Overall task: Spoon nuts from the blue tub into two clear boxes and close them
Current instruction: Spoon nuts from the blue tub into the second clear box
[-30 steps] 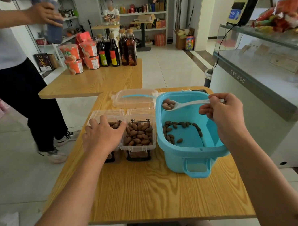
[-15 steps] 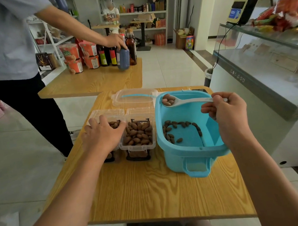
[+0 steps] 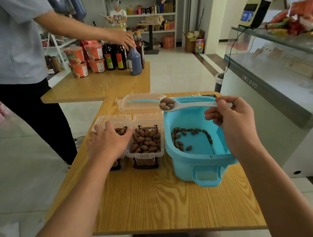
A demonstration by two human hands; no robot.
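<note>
- Head view: on the wood-grain surface [image 3: 154, 202] the light blue plastic tub [image 3: 200, 152] stands at the right, with only a thin ring of brown nuts [image 3: 191, 133] left on its floor.
- The right hand [image 3: 229, 120] pinches the handle of a white plastic spoon [image 3: 181, 105] between curled fingers [image 3: 214, 115]; the spoon's bowl, loaded with a few nuts, hangs over the tub's far left rim, just beyond the boxes.
- 2 clear plastic boxes sit touching the tub's left side. The right clear box [image 3: 145, 145] is heaped nearly to its rim, lid folded back.
- The left clear box [image 3: 117, 135] is mostly hidden under the left hand [image 3: 109, 142], which rests on it with fingers spread flat; its fill level cannot be told.
- A clear flat lid with a blue strip [image 3: 139, 102] lies behind the boxes.
- Judgement: the filling looks nearly done, this spoonful probably among the last; emptying it into a box and closing both lids remain.
</note>
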